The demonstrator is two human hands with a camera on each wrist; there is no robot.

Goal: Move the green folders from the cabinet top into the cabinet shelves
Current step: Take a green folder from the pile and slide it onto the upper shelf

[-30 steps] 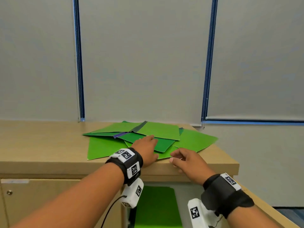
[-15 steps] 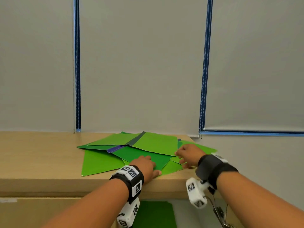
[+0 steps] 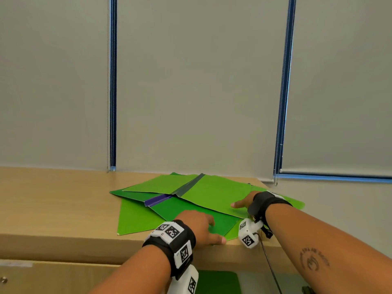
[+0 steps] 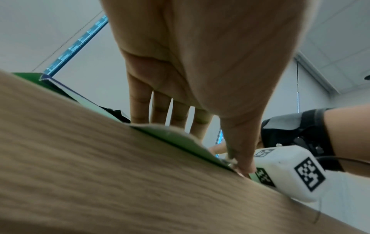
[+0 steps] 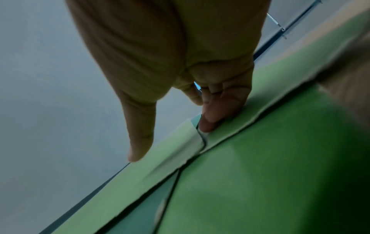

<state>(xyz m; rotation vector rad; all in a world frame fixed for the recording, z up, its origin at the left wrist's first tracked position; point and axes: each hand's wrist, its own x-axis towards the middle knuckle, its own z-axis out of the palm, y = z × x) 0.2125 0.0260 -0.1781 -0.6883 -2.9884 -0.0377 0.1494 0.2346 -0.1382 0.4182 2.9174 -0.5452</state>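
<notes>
Several green folders lie fanned out on the wooden cabinet top [image 3: 53,198]. A light green folder [image 3: 212,194] with a grey spine is uppermost, and a dark green folder [image 3: 186,211] sits under it. My left hand [image 3: 201,228] lies flat on the dark green folder near the front edge. Its fingers [image 4: 140,109] are straight, and its thumb [image 4: 240,158] touches a folder corner [image 4: 176,139] at the edge. My right hand [image 3: 244,203] is at the light green folder's right edge. There its fingertips [image 5: 216,114] curl into the edge, with the thumb [image 5: 140,142] on top.
One more green folder [image 3: 216,281] shows inside the open cabinet below the top. A shut cabinet door with a knob [image 3: 3,280] is at the lower left. Grey roller blinds [image 3: 191,81] hang close behind the cabinet. The cabinet top ends just right of the folders.
My right hand moved from the front edge to the right edge of the top folder. The left hand stayed on the dark green folder, and the view tilted upward.
</notes>
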